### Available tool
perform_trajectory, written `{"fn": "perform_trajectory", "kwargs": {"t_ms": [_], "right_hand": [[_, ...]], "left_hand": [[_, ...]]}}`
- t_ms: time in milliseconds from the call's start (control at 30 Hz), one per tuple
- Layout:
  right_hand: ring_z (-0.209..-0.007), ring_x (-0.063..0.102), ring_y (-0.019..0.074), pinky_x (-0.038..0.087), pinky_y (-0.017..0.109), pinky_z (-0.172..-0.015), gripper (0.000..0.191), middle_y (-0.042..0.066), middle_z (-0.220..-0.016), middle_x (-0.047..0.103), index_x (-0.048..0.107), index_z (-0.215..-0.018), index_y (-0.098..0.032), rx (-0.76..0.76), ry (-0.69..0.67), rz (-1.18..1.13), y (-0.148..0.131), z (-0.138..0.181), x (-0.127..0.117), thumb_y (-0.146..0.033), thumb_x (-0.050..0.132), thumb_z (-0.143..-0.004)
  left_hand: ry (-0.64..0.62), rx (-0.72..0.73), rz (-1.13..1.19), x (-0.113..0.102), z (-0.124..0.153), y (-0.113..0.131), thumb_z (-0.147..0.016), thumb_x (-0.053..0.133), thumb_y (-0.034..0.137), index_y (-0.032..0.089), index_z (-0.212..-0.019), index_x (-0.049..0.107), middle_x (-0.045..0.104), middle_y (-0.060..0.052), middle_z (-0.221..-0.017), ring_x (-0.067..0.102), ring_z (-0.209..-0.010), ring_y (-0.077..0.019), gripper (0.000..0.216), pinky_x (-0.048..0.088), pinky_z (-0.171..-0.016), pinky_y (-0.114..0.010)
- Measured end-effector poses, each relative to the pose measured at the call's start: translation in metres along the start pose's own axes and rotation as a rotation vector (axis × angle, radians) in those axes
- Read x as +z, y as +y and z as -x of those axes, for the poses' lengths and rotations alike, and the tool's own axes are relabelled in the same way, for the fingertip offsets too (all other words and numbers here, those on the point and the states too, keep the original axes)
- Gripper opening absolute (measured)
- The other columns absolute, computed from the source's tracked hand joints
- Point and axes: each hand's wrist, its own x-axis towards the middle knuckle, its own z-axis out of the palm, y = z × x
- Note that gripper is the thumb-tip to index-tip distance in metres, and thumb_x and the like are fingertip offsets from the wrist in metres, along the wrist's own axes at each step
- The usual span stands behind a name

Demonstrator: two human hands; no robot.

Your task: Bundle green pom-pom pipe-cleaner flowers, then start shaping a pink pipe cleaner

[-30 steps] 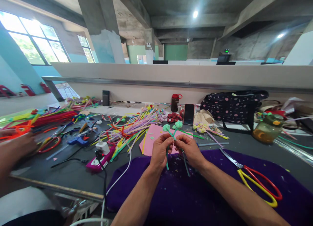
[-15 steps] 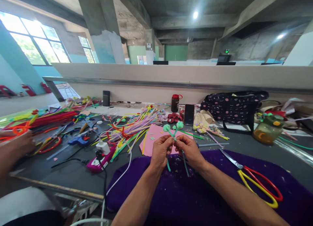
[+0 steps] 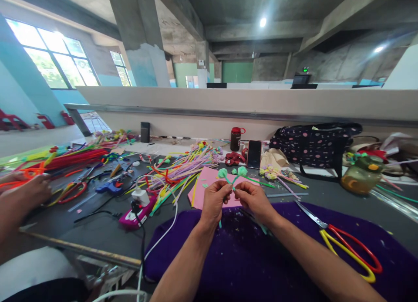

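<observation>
Two mint-green pipe-cleaner flowers (image 3: pixel 241 171) stood upright above the person's fingertips, over the purple cloth's far edge, their stems converging at the grip. The left hand (image 3: pixel 214 201) was nearly closed, its thumb and forefinger pinching the stems, with the other fingers curled beneath. The right hand (image 3: pixel 255 201) was likewise nearly closed, pinching the stems just beside it with thumb and forefinger. A short green stem end showed below the left hand. Behind the hands lay pink sheets (image 3: pixel 197 196), with a fanned heap of multicoloured pipe cleaners (image 3: pixel 192 162) to their left. A dark smartphone (image 3: pixel 254 154) leaned upright beyond them, near a dark bottle (image 3: pixel 235 141) with a red lid. Scissors (image 3: pixel 322 225) with one red and one yellow handle lay to the right on the purple cloth (image 3: pixel 241 254). At far left, a co-worker's hand (image 3: pixel 36 191) was beside orange pipe cleaners (image 3: pixel 32 171); its grip could not be told. A magenta power strip (image 3: pixel 133 220) bearing a white plug (image 3: pixel 140 197) lay between the two people.
</observation>
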Motion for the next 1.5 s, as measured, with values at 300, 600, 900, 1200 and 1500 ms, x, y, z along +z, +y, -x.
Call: {"fn": "perform_trajectory", "kwargs": {"t_ms": [300,600,900,1200,1500], "right_hand": [[-0.038,0.03,0.0048,0.019,0.019,-0.036,0.016,-0.004,-0.055,0.051,0.055,-0.071,-0.016,0.025,0.005,-0.029,-0.001,-0.002,-0.002,-0.032,0.059,-0.071],[-0.038,0.03,0.0044,0.019,0.019,-0.037,0.015,-0.003,-0.057,0.051,0.055,-0.073,-0.016,0.0,0.009,-0.021,0.0,-0.003,-0.002,-0.031,0.057,-0.073],[-0.039,0.031,0.0048,0.022,0.019,-0.038,0.016,-0.005,-0.056,0.049,0.053,-0.072,-0.015,-0.009,0.018,0.023,0.003,-0.002,-0.002,-0.031,0.054,-0.074],[-0.06,0.048,0.0114,0.034,0.022,-0.056,0.011,0.001,-0.069,0.055,0.056,-0.079,-0.015,-0.299,0.0,0.7,-0.002,0.002,-0.007,-0.024,0.049,-0.08],[-0.075,0.05,0.0145,0.03,0.023,-0.059,0.016,0.005,-0.081,0.056,0.06,-0.081,-0.017,-0.59,-0.077,1.536,-0.049,0.015,-0.022,-0.019,0.044,-0.085]], "left_hand": [[-0.009,-0.004,-0.011,0.001,0.0,-0.002,-0.058,0.07,0.032,0.013,-0.064,0.055,0.054,0.003,-0.052,0.042,-0.039,-0.004,0.025,0.027,-0.036,-0.016],[-0.02,0.002,-0.021,-0.001,-0.001,-0.002,-0.061,0.069,0.031,0.012,-0.066,0.056,0.055,0.002,-0.055,0.042,-0.04,-0.0039,0.024,0.028,-0.036,-0.016],[-0.011,0.009,-0.017,-0.003,-0.004,-0.004,-0.059,0.069,0.032,0.013,-0.066,0.056,0.056,0.002,-0.054,0.043,-0.04,-0.004,0.024,0.029,-0.036,-0.015],[-0.002,0.122,-0.218,-0.008,-0.008,-0.008,-0.063,0.065,0.035,0.013,-0.066,0.055,0.052,0.003,-0.052,0.042,-0.039,-0.0056,0.024,0.031,-0.037,-0.018],[-0.179,0.255,-0.713,-0.004,-0.001,-0.005,-0.068,0.056,0.029,0.016,-0.06,0.059,0.05,0.004,-0.051,0.044,-0.047,-0.0083,0.016,0.032,-0.048,-0.021]]}}
